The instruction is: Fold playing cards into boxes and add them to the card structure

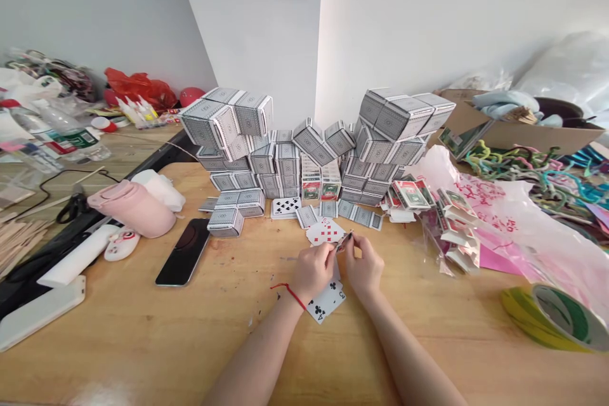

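Note:
My left hand [313, 269], with a red string round its wrist, and my right hand [364, 266] meet over the wooden table [190, 330]. Together they pinch a folded playing card [343, 241] between their fingertips. Under my hands lie a few face-up cards [327, 301] showing clubs. Just beyond my fingers lies a card with red diamonds [324, 231]. Behind it rises a stack of cubes folded from grey-backed cards [285, 152].
A black phone [183, 251], a pink bottle [133, 208] and white boxes [40, 311] lie at the left. Card packs [409, 193], pink plastic bags [533, 235], coloured pipe cleaners [528, 162], a cardboard box [514, 130] and a green tape roll [556, 318] fill the right.

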`<state>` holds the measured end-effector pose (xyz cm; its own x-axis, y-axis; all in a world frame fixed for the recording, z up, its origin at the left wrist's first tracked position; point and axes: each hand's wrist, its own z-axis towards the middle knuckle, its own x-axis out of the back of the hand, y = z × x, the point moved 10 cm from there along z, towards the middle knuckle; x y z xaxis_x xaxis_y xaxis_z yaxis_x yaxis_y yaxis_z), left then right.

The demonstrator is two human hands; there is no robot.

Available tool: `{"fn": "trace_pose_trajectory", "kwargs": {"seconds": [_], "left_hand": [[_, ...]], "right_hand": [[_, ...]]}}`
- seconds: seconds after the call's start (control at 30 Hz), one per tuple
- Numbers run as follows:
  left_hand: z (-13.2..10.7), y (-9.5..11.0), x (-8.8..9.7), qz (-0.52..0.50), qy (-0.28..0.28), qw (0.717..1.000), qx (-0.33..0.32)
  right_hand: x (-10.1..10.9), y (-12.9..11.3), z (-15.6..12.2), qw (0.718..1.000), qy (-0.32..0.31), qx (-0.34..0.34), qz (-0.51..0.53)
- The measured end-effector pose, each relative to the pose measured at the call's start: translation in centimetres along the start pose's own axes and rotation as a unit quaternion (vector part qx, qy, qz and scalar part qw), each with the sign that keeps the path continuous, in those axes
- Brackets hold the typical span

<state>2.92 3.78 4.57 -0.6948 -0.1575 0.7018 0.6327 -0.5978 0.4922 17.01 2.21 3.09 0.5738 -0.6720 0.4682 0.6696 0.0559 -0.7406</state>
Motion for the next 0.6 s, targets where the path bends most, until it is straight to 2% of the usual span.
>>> {"fn": "trace_pose_trajectory", "kwargs": {"seconds": [0.07,0.23,0.3,0.43,0.6], "left_hand": [[0.0,-0.5,0.4,-0.014,0.013,1.0,0.024],[0.1,-3.2,1.5,-0.084,0.054,0.988,0.117],[0.0,-3.9,1.6,-0.104,0.067,0.983,0.139],[0.0,-3.5,1.4,-0.129,0.059,0.98,0.14],[-0.3,-2.4,0.8,-0.132,0.051,0.981,0.132]], "right_hand": [[0.0,-0.3,0.0,1.0,-0.003,0.007,0.026],[-3.5,0.5,-0.4,0.977,-0.167,-0.045,0.124],[-4.2,0.8,-0.6,0.972,-0.197,-0.053,0.117],[-3.8,0.8,-0.4,0.981,-0.184,-0.032,0.05],[-2.7,0.1,-0.3,0.989,-0.137,0.004,-0.061]]}}
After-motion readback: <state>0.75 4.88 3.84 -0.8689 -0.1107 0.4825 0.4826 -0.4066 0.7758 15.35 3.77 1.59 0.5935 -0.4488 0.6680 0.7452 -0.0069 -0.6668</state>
